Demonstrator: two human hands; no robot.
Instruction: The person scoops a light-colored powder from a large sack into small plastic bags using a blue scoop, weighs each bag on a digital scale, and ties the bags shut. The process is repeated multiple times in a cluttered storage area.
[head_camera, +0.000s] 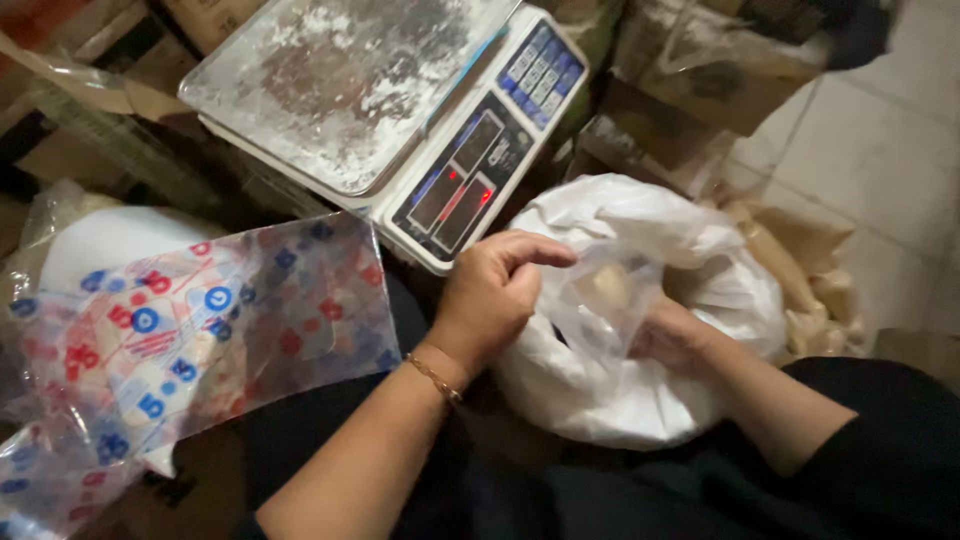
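Pinching the edge of a small clear plastic bag (600, 300), your left hand (495, 295) has its grip clamped on the film, just above the big white sack (640, 390) in your lap. Your right hand (675, 338) sits partly behind the clear bag, against the sack's mouth; its grip cannot be told. Beyond the sack stands a flour-dusted digital scale (380, 100); left of it lie printed plastic bags (190, 340).

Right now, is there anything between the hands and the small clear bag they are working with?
Nothing visible. The left hand already pinches the rim of the small clear bag, and the right hand is reaching into it, seen through the plastic. Both sit over the big white sack.
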